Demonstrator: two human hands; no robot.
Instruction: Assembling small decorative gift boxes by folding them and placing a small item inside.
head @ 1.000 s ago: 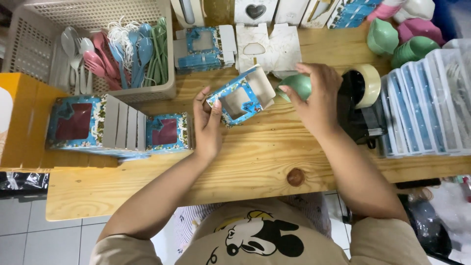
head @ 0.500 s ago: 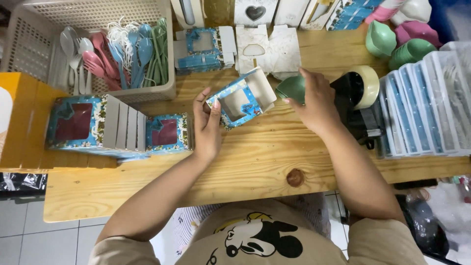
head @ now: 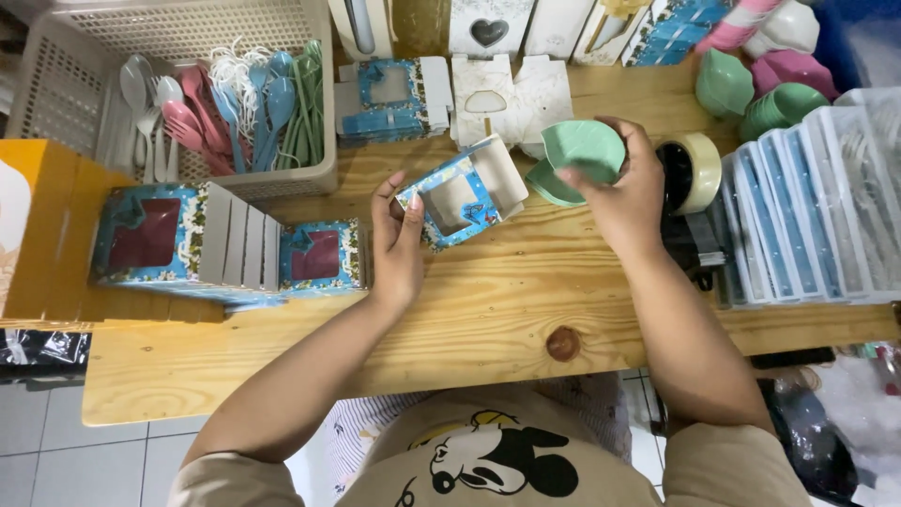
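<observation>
So, L hand [head: 399, 246] grips a small blue windowed box [head: 462, 199] at its 8 o'clock corner, thumb and fingers closed on the edge. Box sits tilted w/ its open flap up toward 1 o'clock, low over the wood table [head: 488, 300], near centre. R hand [head: 627, 188] holds a green bowl [head: 584, 150], fingers curled round its rim from the 3 o'clock side; bowl is tipped, inside facing up and left. A 2nd green bowl [head: 552, 184] lies just under/beside it at 7 o'clock, touching or nearly so, can't tell which. Bowl in hand is just beside the box, at its 2 o'clock.

Round about: tape roll [head: 693, 171] just at 3 o'clock of R hand. Stack of clear-lidded trays [head: 807, 216] further at 3 o'clock. More bowls, green and pink [head: 760, 89], at 1 o'clock. Flat folded box blanks, blue [head: 394, 99] and white [head: 511, 99], at 12 o'clock of the box. Beige basket [head: 66, 84] at 10 o'clock w/ plastic spoons [head: 225, 113] in pink, blue, green, white. Finished blue boxes in a row [head: 225, 249] at 9 o'clock of L hand, near an orange box [head: 38, 235].
</observation>
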